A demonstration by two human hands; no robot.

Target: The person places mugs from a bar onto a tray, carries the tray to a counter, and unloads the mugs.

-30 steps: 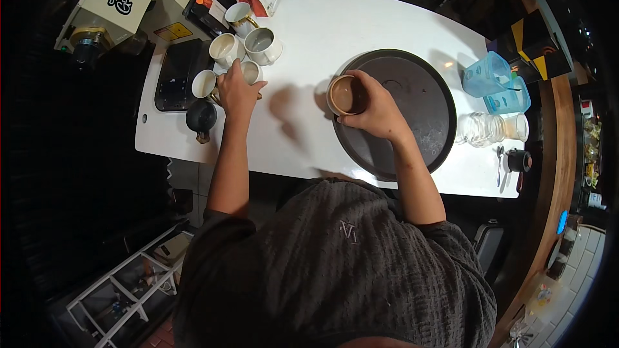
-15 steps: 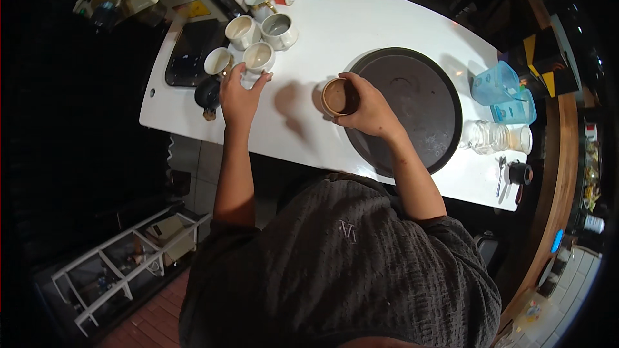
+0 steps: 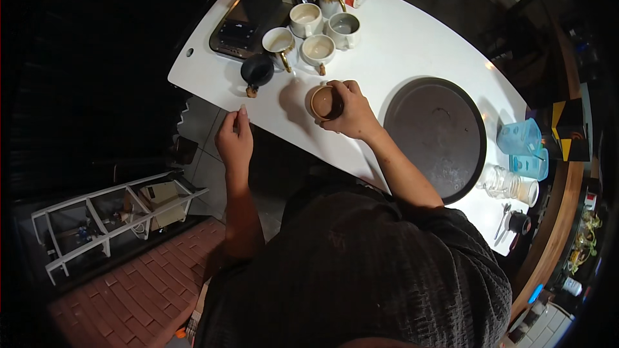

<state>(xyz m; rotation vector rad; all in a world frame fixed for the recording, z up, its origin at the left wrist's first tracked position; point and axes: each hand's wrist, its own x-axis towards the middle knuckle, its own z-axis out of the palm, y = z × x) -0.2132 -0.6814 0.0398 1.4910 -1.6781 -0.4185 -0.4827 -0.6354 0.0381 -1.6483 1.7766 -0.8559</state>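
The left hand (image 3: 235, 138) has quit the cream mug (image 3: 318, 48), freed, fingers loosely curled beyond the white surface (image 3: 400, 45)'s near edge; the right hand (image 3: 353, 114) grasps the brown cup (image 3: 324, 101), now clear of the round tray (image 3: 438, 148).

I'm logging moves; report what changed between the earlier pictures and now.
The left hand has drawn back from the small, round, white ceramic cup toward the body. The right hand, still gripping the round brown cup, has carried it leftward, away from the round dark tray. The small cup, the other pale ceramic mugs and the tray stayed put.
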